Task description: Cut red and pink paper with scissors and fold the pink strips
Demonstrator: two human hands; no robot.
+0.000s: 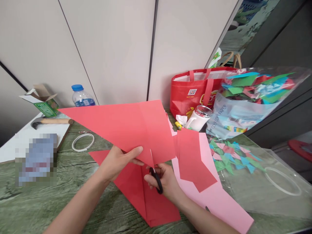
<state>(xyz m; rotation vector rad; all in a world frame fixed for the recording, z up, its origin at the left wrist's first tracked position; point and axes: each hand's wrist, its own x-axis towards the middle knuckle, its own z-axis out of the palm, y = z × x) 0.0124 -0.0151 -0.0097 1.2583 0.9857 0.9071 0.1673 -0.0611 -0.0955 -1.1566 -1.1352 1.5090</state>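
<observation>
My left hand (119,161) pinches the lower edge of a large red paper sheet (126,125), held up over the table. My right hand (165,182) grips black-handled scissors (156,177); their blades point up into the sheet's lower edge along a crease. More red paper (156,204) lies flat on the table under my hands. A pink sheet (219,198) lies to the right, with a red piece (192,159) on top of it.
A red tote bag (195,92), a white jar (198,118) and a clear plastic bag of coloured paper pieces (251,94) stand at the back right. Small folded pieces (231,156) lie nearby. A water bottle (81,96), small carton (42,99), hammer (52,121) and white ring (83,142) sit left.
</observation>
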